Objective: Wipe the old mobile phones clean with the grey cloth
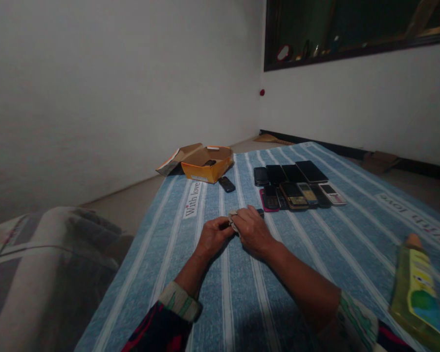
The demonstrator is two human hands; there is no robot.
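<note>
My left hand and my right hand meet over the middle of the striped cloth. A small pale rag is bunched under the fingers of my right hand, which are closed on it. Past those fingers pokes the dark end of what looks like a mobile phone; most of it is hidden. My left hand, fingers curled, grips its near end. Beyond my hands lies a small black keypad phone. To the right, two rows of phones lie side by side, among them a large black one and a white one.
An open orange cardboard box with a dark phone inside stands at the far left edge. A bottle of yellow-green liquid lies at the right. Blue striped cloth covers the surface. White walls rise behind.
</note>
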